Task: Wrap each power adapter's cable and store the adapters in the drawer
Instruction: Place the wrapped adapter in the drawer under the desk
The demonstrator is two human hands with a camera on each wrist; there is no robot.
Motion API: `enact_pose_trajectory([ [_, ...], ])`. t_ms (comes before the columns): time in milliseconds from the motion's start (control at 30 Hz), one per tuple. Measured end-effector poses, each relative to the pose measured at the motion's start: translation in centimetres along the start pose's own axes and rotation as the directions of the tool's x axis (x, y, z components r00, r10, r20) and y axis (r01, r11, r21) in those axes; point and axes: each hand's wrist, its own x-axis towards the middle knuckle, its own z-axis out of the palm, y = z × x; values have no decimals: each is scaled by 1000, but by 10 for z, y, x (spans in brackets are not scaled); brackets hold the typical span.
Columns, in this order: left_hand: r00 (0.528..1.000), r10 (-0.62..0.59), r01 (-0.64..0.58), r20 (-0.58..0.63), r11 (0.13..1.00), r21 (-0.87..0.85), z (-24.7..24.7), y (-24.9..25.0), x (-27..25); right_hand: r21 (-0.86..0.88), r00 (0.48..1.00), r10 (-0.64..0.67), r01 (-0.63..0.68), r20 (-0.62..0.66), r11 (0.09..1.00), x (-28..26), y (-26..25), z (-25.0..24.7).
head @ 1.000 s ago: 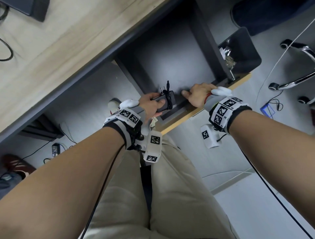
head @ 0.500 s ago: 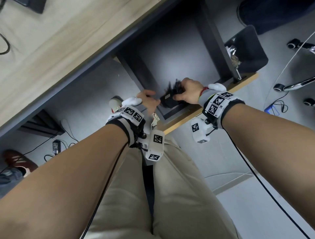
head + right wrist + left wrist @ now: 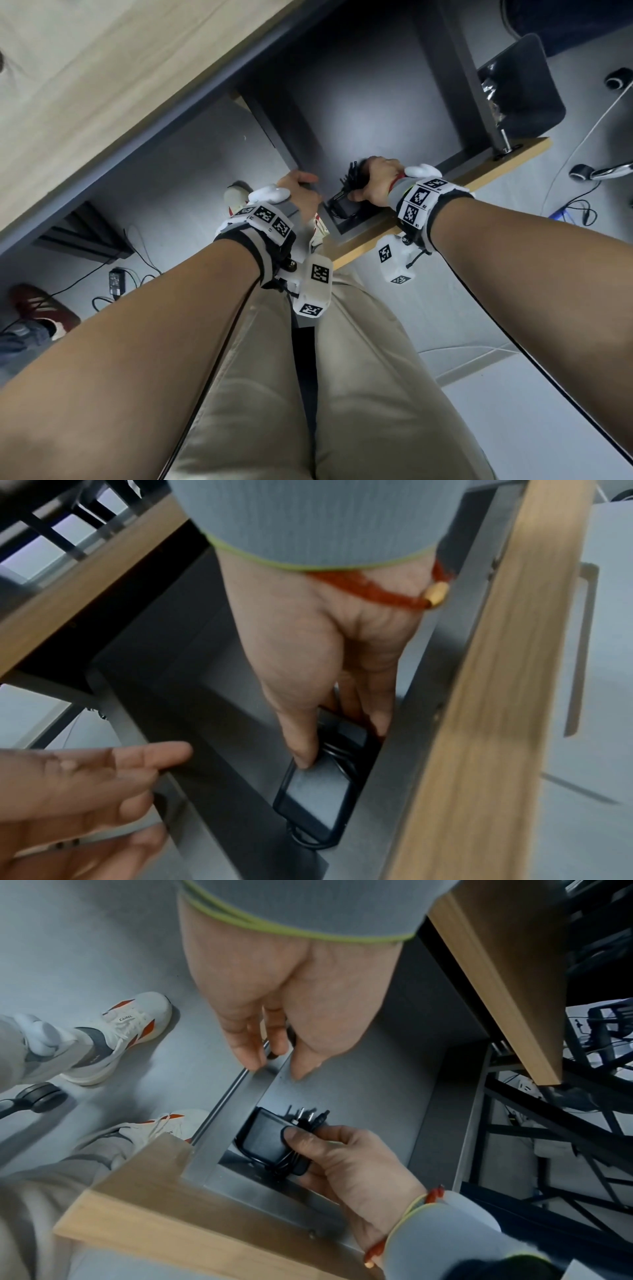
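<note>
A black power adapter (image 3: 342,205) (image 3: 265,1139) (image 3: 318,785) with its cable wound round it sits low in the near left corner of the open grey drawer (image 3: 383,113) (image 3: 363,1096) (image 3: 212,685). My right hand (image 3: 373,181) (image 3: 342,1153) (image 3: 322,669) grips it, thumb on its flat face and fingers underneath. The plug prongs and cable end stick out past the fingers. My left hand (image 3: 301,192) (image 3: 274,1001) (image 3: 85,777) holds nothing; its relaxed fingers touch the rim of the drawer's left wall.
The drawer's wooden front (image 3: 445,178) is close to my knees. The desk top (image 3: 85,68) overhangs the drawer's back. A black bin (image 3: 520,89) stands right of the drawer, with chair castors (image 3: 582,171) beyond. Another adapter (image 3: 116,281) and cables lie on the floor at left.
The adapter passed from my left hand to my right, which lowered it into the drawer's near left corner. My left hand drew back to the drawer's left wall.
</note>
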Motion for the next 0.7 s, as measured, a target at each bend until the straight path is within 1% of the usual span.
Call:
enact_pose_trajectory([
  [133,1000,-17,17,-6,1000,-16,-1,1,2,-42,1000,6,-6,5,999,2,-3,0],
  [233,999,-29,29,-14,999,-27,0,2,1,-74,1000,13,-15,-29,997,-1,-7,5],
  [333,999,-32,31,-26,998,-53,0,5,-2,-61,998,51,-54,-41,997,-2,-6,8],
  [400,999,-38,37,-25,997,-62,-5,10,-11,-75,997,54,-58,-46,996,-9,-7,6],
  [500,1000,-4,5,11,997,-75,-14,27,-25,-48,997,57,-59,-43,997,-23,-11,-14],
  [533,1000,9,-7,15,997,-83,-22,37,-38,-36,998,43,-45,-42,998,-37,-15,-28],
  [633,998,45,-42,42,997,-72,-36,55,-56,35,999,-15,16,-37,999,-59,-27,-58],
  [700,996,70,-64,59,993,-95,-49,68,-79,99,996,-53,60,-73,993,-83,-38,-75],
])
